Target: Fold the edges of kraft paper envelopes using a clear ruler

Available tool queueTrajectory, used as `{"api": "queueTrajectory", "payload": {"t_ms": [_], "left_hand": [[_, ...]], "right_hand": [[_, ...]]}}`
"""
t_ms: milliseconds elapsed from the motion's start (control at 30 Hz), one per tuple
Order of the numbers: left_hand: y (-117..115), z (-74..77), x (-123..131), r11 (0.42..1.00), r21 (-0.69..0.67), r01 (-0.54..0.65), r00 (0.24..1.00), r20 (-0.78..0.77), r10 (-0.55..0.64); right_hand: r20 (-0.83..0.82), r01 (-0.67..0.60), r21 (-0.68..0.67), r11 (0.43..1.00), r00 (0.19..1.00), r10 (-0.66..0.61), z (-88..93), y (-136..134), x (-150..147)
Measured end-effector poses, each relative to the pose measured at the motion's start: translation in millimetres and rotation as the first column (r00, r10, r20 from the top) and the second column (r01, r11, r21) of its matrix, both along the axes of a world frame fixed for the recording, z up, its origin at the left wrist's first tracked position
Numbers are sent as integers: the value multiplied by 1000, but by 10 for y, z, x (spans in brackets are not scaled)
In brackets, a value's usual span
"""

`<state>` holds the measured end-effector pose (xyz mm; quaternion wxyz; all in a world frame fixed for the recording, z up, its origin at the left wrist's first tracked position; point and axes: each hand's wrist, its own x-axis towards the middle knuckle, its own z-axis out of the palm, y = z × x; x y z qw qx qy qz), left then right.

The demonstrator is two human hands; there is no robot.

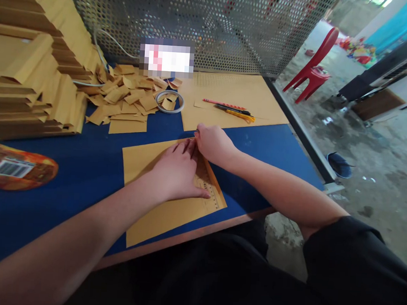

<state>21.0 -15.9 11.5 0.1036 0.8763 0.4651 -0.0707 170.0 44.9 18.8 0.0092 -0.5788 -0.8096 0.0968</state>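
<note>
A brown paper sheet [158, 214] lies on the blue table [85, 163] in front of me. A clear ruler [210, 192] rests along its right edge. My left hand [176, 171] lies flat on the sheet and ruler, fingers stretched out, pressing them down. My right hand [212, 144] is closed at the far end of the ruler, gripping something small that I cannot make out against the paper's corner.
A larger brown sheet [227, 98] lies behind with a red pencil [223, 103] and a yellow cutter knife [238, 112]. Paper scraps [127, 97], a tape roll [170, 102], stacked brown envelopes [25, 68], a metal mesh wall [197, 23], an orange packet [14, 166] and a red chair [314, 67] surround.
</note>
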Motion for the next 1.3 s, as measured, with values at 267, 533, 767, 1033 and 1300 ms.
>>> {"api": "queueTrajectory", "payload": {"t_ms": [267, 533, 767, 1033, 1300], "left_hand": [[21, -4, -7, 1000, -19, 13, 1000, 14, -13], [-20, 79, 44, 999, -46, -22, 995, -100, 17], [-42, 16, 41, 1000, 21, -16, 998, -63, 17], [-2, -9, 27, 1000, 29, 9, 991, -133, -5], [9, -19, 31, 999, -15, -39, 995, -94, 38]], "right_hand": [[26, -9, -5, 1000, 1000, 9, -30, -218, -10], [173, -60, -38, 998, 983, 65, 45, -639, 36], [244, -53, -77, 996, 967, 70, 56, -922, 74], [239, -7, -176, 984, 970, 50, 97, -1311, 176], [278, -80, -202, 976, 951, 136, 81, -1636, 265]]}}
